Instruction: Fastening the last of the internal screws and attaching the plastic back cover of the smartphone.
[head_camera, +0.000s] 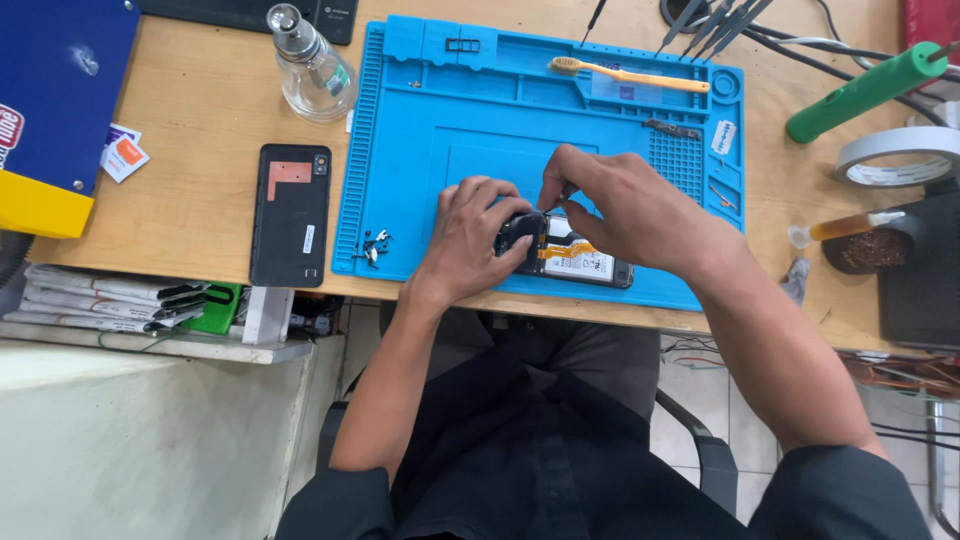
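An opened phone (580, 262) lies on the blue work mat (480, 120), its white battery and an orange flex cable showing. My left hand (470, 235) grips the phone's left end and steadies it. My right hand (620, 205) is over the phone's top part, its fingertips pinched together at the inside near the left end; what they pinch is too small to tell. The phone's black back cover (291, 214) lies apart on the wooden desk, left of the mat.
Small screws (374, 246) sit at the mat's lower left corner. A glass bottle (310, 70), a toothbrush (625, 74), tweezers (715, 20), a green tool handle (865, 92), a tape roll (895, 158) and a syringe (845, 227) surround the mat.
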